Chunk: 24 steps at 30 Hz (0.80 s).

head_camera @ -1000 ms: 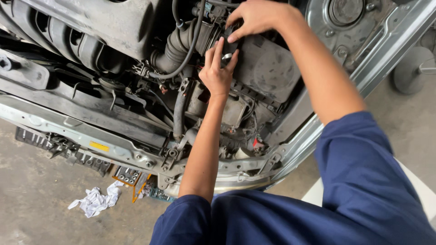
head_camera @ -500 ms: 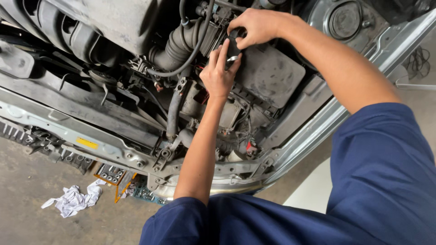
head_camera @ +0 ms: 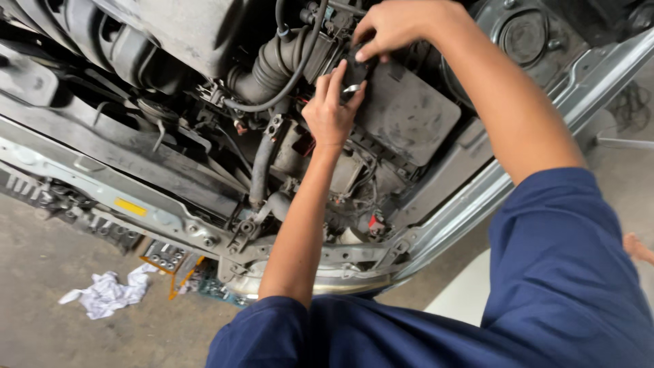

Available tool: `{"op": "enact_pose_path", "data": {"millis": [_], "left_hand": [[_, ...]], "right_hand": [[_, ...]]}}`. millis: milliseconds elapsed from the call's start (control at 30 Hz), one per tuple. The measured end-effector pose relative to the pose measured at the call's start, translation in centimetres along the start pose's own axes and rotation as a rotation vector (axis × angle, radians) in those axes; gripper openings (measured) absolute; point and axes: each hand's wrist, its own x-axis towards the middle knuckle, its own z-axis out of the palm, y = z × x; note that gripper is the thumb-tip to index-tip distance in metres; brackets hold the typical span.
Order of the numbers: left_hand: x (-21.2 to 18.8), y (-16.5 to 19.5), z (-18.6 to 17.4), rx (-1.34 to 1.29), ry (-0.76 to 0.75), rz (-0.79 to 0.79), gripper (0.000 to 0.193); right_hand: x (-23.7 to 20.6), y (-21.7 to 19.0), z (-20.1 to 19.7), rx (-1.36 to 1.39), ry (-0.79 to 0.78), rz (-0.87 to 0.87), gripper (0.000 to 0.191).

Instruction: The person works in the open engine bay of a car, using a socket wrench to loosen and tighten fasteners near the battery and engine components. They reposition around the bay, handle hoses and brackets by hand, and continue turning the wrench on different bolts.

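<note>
Head view: your left hand (head_camera: 330, 112) and right hand (head_camera: 395, 24) both pinch a small black connector (head_camera: 354, 73) at the far corner of the black box cover (head_camera: 409, 116), fingers closed on it. Judged step: working the connector; next, keep a steady grip.

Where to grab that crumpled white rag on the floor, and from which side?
Pinch the crumpled white rag at its bunched, raised middle, coming straight down from above. It lies loose on bare concrete floor, with thin tails spread flat at both ends, poor to grip.

Rag (head_camera: 105, 294) on floor (head_camera: 61, 334), left of arm (head_camera: 300, 225)
</note>
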Motion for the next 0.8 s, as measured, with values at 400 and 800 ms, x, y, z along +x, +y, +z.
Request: {"op": "enact_pose_path", "data": {"millis": [400,800], "left_hand": [[-0.5,-0.1,0.2,0.003,0.008,0.002,0.053],[0.0,0.7,1.3,-0.065,0.006,-0.013,0.053]], "right_hand": [[2.4,0.0,0.0,0.017,-0.148,0.006,0.039],[1.7,0.9,-1.6,-0.101,-0.141,0.028,0.033]]}}
